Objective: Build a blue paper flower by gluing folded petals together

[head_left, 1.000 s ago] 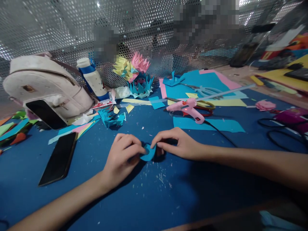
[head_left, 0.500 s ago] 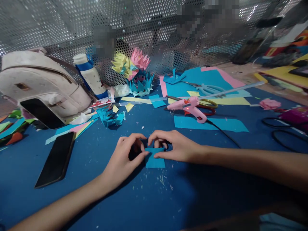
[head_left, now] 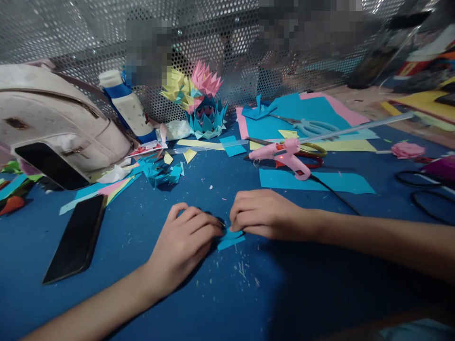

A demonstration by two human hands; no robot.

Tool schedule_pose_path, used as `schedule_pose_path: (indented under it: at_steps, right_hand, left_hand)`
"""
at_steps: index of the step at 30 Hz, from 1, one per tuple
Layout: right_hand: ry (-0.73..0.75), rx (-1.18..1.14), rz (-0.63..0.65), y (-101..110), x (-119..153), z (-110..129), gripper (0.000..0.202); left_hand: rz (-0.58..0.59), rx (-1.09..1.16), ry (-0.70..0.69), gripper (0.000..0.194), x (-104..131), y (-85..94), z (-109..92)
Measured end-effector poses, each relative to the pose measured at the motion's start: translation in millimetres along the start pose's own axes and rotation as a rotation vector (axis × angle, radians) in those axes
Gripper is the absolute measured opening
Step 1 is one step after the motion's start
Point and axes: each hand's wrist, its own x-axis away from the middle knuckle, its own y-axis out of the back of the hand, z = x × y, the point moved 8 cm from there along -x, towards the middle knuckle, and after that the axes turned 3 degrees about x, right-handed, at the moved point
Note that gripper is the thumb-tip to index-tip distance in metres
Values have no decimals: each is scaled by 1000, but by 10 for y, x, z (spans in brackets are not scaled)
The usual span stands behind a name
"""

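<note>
Paper (head_left: 231, 240), blue, lies on the table (head_left: 170, 312) between the hands; showing square half a second ago, now a shallower, creased shape. Folding seems under way. Right hand (head_left: 265, 213) pinches its upper edge; left hand (head_left: 185, 241) touches the left end, thumb hidden, grip cannot be told.

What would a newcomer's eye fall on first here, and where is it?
Probably the spiky paper flowers, yellow, pink and blue, clustered at the back of the table before a perforated screen. Next, the pink glue gun, right of centre, with its small glowing light. Nearer, the left hand and right hand touch a small blue paper.
</note>
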Motion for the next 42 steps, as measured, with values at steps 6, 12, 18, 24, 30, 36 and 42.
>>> schedule_pose_path:
  at_steps: [6,12,18,24,30,36,42]
  right_hand:
    - [202,261,89,-50,30,93,22]
    - [198,239,154,-71,45,125,37]
    - [263,300,99,-15,44,199,38]
    - [307,345,78,22,36,246,35]
    - [276,345,160,-36,39,213,40]
    - [280,331,153,-27,36,217,39]
    - [278,350,174,-35,39,215,38]
  left_hand:
    - [-13,-135,-154,28,76,4,-112]
    - [-18,-122,-152,25,93,-2,-87]
    - [-25,-129,-177,30,59,25,-115]
    - [-31,-217,-245,30,50,50,-195]
    - [-9,-254,-276,29,74,30,-218]
    - [-2,-275,-290,25,73,44,-238]
    - [-17,-291,-293,25,90,28,-261]
